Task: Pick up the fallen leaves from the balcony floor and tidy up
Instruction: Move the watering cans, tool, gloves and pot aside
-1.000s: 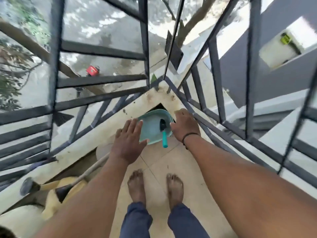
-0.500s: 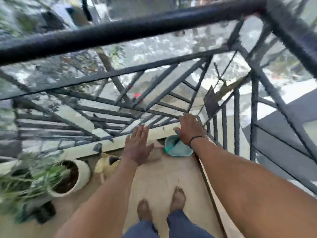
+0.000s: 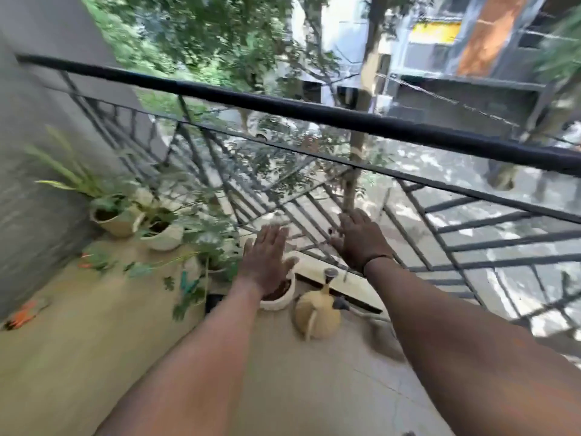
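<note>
My left hand (image 3: 266, 256) is stretched out flat in the air, fingers straight, holding nothing, above a white pot of soil (image 3: 283, 295). My right hand (image 3: 361, 240) is also spread open and empty, in front of the lower bars of the black railing (image 3: 314, 116). Small orange and green bits, perhaps fallen leaves (image 3: 23, 316), lie on the beige tiled floor (image 3: 94, 357) at the far left, and more lie near the pots (image 3: 94, 261). The picture is blurred by motion.
Several potted plants (image 3: 157, 228) stand along the grey wall (image 3: 28, 184) and the railing's base. A yellow watering can (image 3: 317, 313) sits on the floor by the ledge (image 3: 342, 286). Beyond the railing are trees and a street far below.
The view has swung left and upward from the balcony corner. The teal dustpan has left the view; my right hand no longer rests on it. Both hands now hover open.
</note>
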